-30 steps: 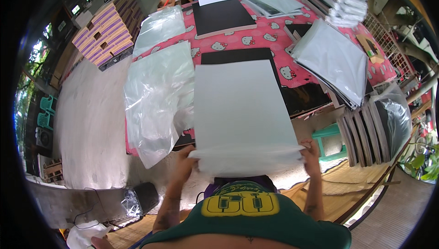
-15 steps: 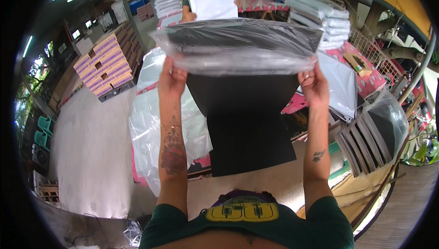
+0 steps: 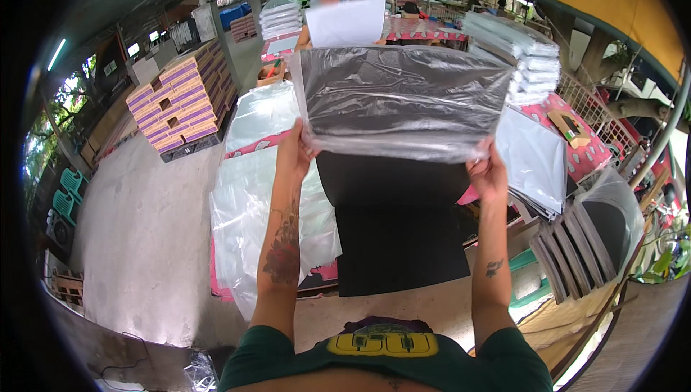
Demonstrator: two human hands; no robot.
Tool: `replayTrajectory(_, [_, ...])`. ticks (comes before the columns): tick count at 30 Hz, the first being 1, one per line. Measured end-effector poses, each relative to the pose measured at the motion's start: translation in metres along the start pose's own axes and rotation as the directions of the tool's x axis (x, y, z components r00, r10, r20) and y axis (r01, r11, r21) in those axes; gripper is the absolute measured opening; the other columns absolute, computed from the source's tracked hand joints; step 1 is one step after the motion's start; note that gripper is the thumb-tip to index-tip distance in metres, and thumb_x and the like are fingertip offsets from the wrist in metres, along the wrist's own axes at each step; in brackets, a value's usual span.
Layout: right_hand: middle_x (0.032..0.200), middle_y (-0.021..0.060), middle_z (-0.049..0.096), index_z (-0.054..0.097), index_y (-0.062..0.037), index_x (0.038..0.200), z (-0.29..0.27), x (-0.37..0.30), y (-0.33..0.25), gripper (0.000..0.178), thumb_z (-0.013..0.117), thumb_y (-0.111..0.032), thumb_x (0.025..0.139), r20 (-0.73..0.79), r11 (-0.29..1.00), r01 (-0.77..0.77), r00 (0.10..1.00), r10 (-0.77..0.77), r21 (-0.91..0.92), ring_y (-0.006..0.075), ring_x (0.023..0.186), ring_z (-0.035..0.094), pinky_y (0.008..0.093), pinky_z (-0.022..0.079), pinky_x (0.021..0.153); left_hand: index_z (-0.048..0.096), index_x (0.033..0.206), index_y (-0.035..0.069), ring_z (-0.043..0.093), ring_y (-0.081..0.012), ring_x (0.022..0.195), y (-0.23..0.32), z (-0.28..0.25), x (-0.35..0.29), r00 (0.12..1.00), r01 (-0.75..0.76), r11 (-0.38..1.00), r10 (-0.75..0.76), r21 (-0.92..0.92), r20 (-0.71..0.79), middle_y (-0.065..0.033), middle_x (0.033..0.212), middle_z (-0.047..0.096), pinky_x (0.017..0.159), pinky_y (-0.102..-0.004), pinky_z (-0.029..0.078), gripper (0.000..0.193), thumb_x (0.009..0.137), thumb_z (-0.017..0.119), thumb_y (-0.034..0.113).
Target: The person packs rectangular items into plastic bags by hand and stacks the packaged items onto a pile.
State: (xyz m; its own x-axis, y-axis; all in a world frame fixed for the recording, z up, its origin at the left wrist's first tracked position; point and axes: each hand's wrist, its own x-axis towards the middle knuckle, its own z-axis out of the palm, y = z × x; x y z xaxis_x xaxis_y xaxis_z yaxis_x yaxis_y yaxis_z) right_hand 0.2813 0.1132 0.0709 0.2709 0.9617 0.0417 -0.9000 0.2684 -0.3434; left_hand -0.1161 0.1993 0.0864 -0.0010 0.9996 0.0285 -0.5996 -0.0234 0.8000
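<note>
Both arms reach forward, stretching a clear plastic bag (image 3: 403,93) by its near edge. At the bag's left corner my left hand (image 3: 296,153) pinches the film, fingers closed. My right hand (image 3: 488,174) grips the right corner in the same way. Dark material shows through the wrinkled film. Below the bag's near edge, a black sheet (image 3: 399,241) extends toward me, with a crease across it. How much of the sheet lies inside the bag cannot be made out. Clear plastic bags (image 3: 270,219) lie flat on the table to the left of the sheet.
White sheets (image 3: 534,154) lie at right, beside a tall stack of plastic-wrapped packs (image 3: 515,50). Bagged dark boards (image 3: 576,251) lean at lower right. Stacked boxes (image 3: 183,100) stand on the floor at left. Across the table a person holds a white sheet (image 3: 347,23).
The bag has come down and nearer to me, with both hands lowered. Its upper face now shows more fully. The person opposite has lowered the white sheet.
</note>
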Motion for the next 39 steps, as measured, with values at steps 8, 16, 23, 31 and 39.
replayTrajectory(8, [0.08,-0.0059,0.059,0.062,-0.0159,0.106,-0.2,-0.012,0.057,0.019,0.058,-0.024,0.09,-0.355,0.946,-0.219,0.927,0.124,-0.24,0.0091,0.078,0.052,0.03,0.042,0.078,0.058,0.097,0.003,0.054,-0.0212,0.091,-0.191,-0.148,-0.021,0.945,0.252,0.967,-0.253,-0.029,-0.208,-0.0083,0.094,0.058,0.078,-0.0388,0.046,0.026,0.094,0.051,0.027])
replayTrajectory(16, [0.092,0.0004,0.062,0.061,-0.0031,0.109,-0.141,0.003,-0.01,0.026,0.065,-0.017,0.088,0.216,0.61,0.255,0.967,-0.138,-0.75,0.0089,0.084,0.055,0.0259,0.046,0.073,0.057,0.094,-0.002,0.042,-0.0112,0.078,-0.149,-0.016,-0.036,0.944,-0.3,0.664,0.311,0.685,0.113,-0.0015,0.083,0.052,0.072,-0.0281,0.038,0.037,0.096,0.051,0.034])
replayTrajectory(23, [0.091,0.0045,0.066,0.062,-0.0044,0.102,-0.147,0.041,-0.169,0.022,0.066,-0.02,0.087,-0.09,0.727,0.206,0.934,-0.345,-0.655,0.014,0.078,0.06,0.0305,0.049,0.072,0.057,0.094,0.0,0.046,-0.0042,0.064,-0.187,0.116,0.003,0.852,-0.389,0.654,-0.013,0.649,0.523,0.0004,0.073,0.053,0.06,-0.0227,0.04,0.028,0.091,0.06,0.027])
replayTrajectory(31, [0.109,0.0128,0.061,0.049,0.0008,0.121,-0.2,0.058,-0.318,0.042,0.065,-0.017,0.087,-0.221,0.571,0.048,0.893,-0.392,-0.82,0.0205,0.093,0.06,0.0347,0.049,0.082,0.054,0.093,0.001,0.059,-0.0153,0.053,-0.339,0.252,0.061,0.942,0.169,0.975,-0.203,0.146,0.268,-0.0031,0.07,0.052,0.05,-0.0237,0.05,0.014,0.092,0.056,0.015])
replayTrajectory(39, [0.122,0.0176,0.052,0.038,0.0044,0.135,-0.246,0.012,-0.307,0.064,0.067,-0.007,0.079,0.055,0.088,0.109,0.881,-0.47,-0.99,0.0279,0.112,0.05,0.0356,0.038,0.098,0.048,0.113,-0.008,0.064,-0.0232,0.06,-0.413,0.26,0.071,0.924,0.369,0.919,-0.379,0.141,0.052,-0.0119,0.086,0.055,0.052,-0.029,0.056,0.025,0.091,0.047,0.003])
